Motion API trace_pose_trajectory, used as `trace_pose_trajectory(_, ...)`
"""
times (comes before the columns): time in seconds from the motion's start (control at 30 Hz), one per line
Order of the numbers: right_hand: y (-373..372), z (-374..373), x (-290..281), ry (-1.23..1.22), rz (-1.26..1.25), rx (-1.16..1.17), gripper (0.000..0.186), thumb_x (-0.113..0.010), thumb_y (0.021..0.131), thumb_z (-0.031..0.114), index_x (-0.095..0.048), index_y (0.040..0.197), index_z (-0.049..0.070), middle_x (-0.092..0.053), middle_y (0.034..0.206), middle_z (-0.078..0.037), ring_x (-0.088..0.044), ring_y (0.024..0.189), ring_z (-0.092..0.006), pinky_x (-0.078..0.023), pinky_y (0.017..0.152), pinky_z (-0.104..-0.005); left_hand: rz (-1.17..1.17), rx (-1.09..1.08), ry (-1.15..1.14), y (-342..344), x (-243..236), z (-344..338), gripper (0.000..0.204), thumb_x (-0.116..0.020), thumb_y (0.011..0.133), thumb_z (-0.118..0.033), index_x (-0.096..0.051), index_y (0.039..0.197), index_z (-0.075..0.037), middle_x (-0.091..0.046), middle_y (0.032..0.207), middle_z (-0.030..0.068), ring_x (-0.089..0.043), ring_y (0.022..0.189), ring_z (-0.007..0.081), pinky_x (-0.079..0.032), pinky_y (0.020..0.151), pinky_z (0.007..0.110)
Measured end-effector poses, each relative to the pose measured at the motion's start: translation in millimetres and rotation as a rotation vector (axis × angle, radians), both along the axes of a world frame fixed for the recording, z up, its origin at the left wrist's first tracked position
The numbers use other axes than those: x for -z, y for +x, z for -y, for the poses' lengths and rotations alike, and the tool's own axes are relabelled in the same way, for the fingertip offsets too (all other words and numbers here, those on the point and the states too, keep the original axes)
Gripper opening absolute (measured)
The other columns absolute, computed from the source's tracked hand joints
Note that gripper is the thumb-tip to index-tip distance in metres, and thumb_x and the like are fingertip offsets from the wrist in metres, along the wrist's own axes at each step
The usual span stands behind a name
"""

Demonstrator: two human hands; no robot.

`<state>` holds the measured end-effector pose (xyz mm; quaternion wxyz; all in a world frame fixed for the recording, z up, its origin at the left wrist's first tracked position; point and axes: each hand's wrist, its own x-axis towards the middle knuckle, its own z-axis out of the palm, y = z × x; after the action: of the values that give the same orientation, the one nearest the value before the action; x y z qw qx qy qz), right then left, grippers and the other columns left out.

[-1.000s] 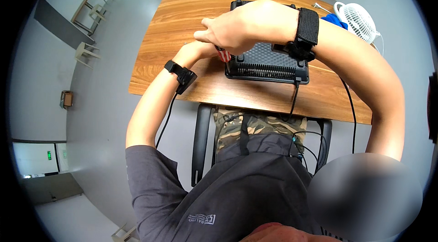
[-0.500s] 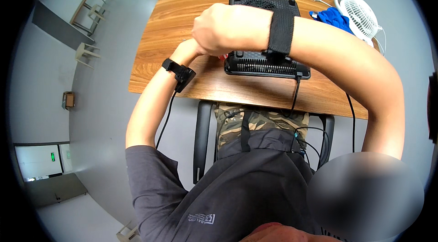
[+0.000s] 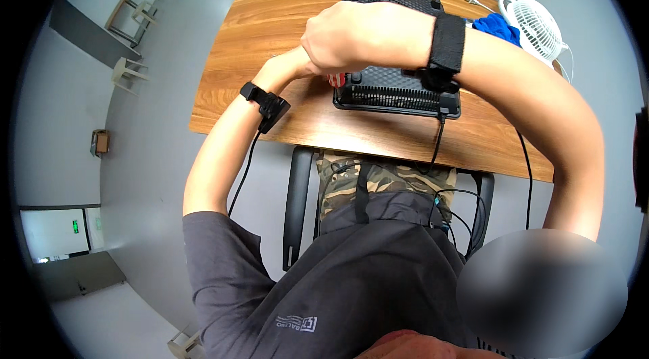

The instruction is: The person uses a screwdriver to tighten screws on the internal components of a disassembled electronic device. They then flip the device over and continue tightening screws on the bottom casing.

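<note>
A black flat appliance (image 3: 395, 97), with a textured top face, small feet and a slotted front side, lies on the wooden table. My right hand (image 3: 345, 38) is closed with its back up, over the appliance's left edge. What its curled fingers hold is hidden. My left hand (image 3: 297, 65) meets it from the left, its fingers out of sight beneath the right hand. Just below the hands, beside the appliance's front left corner, shows part of a red and white object (image 3: 337, 80). Its kind cannot be made out.
A white fan (image 3: 534, 24) and a blue cloth (image 3: 497, 29) sit at the table's (image 3: 257, 14) far right. A black cable (image 3: 439, 142) runs from the appliance's front over the near edge. Another cable (image 3: 245, 176) hangs from my left wrist strap.
Both hands have shifted a little to the right, the right hand more and slightly upward. More of the red and white object shows beneath them. The appliance stays in place.
</note>
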<state>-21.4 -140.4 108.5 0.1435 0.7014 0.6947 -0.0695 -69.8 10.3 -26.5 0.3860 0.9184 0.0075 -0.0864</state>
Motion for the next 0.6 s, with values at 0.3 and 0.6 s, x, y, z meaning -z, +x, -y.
trace_pose_trajectory(0.3, 12, 13, 3, 0.148, -0.006, -0.128, 0.027, -0.062, 0.096, 0.028, -0.079, 0.088, 0.008, -0.077, 0.081, -0.007, -0.074, 0.088, -0.0253, -0.060, 0.074, -0.0387, -0.002, -0.004, 0.002, -3, -2, -1, 0.029, -0.069, 0.094, -0.023, -0.065, 0.115, -0.003, -0.069, 0.113, 0.0151, -0.062, 0.105, 0.0284, -0.051, 0.090, 0.038)
trace_pose_trajectory(0.6, 6, 17, 2, 0.245, -0.001, -0.189, 0.024, -0.060, 0.095, 0.020, -0.078, 0.088, 0.005, -0.076, 0.082, -0.011, -0.075, 0.082, -0.0264, -0.060, 0.072, -0.0363, 0.004, -0.014, -0.002, -9, 0, -2, 0.030, -0.069, 0.094, -0.023, -0.065, 0.116, -0.003, -0.068, 0.113, 0.0154, -0.062, 0.106, 0.0288, -0.051, 0.091, 0.039)
